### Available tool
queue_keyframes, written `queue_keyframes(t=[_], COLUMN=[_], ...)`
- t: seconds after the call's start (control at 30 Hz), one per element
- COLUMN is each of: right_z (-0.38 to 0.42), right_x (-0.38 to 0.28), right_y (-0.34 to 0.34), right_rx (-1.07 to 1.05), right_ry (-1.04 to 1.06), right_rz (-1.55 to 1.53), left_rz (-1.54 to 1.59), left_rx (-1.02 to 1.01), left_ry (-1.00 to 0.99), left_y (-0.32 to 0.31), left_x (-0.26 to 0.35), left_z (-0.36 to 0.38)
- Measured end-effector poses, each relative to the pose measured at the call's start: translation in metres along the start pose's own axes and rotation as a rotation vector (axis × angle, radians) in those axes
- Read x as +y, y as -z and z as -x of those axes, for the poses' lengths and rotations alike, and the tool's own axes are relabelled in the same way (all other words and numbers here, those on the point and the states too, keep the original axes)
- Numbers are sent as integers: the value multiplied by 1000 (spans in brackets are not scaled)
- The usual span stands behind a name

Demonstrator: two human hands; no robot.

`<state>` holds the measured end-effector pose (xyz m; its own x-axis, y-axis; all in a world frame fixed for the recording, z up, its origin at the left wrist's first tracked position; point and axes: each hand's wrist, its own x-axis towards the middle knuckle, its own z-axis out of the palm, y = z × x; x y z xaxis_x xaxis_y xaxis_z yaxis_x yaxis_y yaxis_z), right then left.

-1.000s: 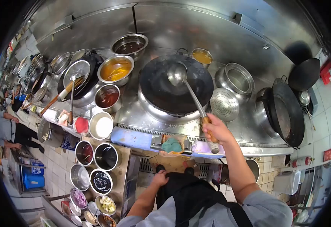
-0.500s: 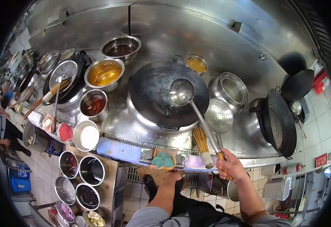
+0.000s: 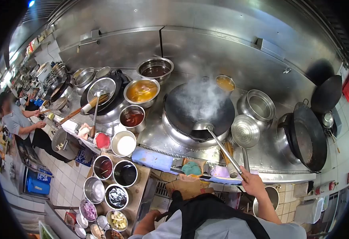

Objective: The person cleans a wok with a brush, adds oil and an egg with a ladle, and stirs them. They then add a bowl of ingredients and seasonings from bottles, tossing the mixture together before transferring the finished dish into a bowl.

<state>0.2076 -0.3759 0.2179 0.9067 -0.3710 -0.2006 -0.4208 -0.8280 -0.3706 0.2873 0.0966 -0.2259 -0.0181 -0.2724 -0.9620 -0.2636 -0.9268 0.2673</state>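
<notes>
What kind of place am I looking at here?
Most likely a restaurant kitchen: a large wok, with steam or smoke above it, sits on a long steel cooking range, the right hand holds a ladle, and filled metal bowls stand close by.

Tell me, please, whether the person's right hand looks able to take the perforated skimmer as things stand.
Probably not just now: the right hand is closed around the ladle. Otherwise the perforated skimmer seems within easy reach, its handle ending close to that hand.
</notes>
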Motion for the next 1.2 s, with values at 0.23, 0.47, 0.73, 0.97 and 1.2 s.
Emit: queue_keyframes(t=[0.23,0.47,0.73,0.97,1.2], right_z=[-3,0,4,7,12], right_x=[14,3,-13,-27,-24], right_y=[0,-1,-9,-4,15], right_rx=[24,46,81,107,272], right_ry=[-10,42,-25,-112,15], right_rz=[-42,-84,-162,-214,-155], left_rz=[-246,-27,40,-147,31], left_rx=[723,685,702,547,662], left_ry=[-560,-235,-267,-240,-231], left_y=[-1,89,93,53,22], left_x=[-61,73,73,6,-6], left_z=[24,45,65,52,44])
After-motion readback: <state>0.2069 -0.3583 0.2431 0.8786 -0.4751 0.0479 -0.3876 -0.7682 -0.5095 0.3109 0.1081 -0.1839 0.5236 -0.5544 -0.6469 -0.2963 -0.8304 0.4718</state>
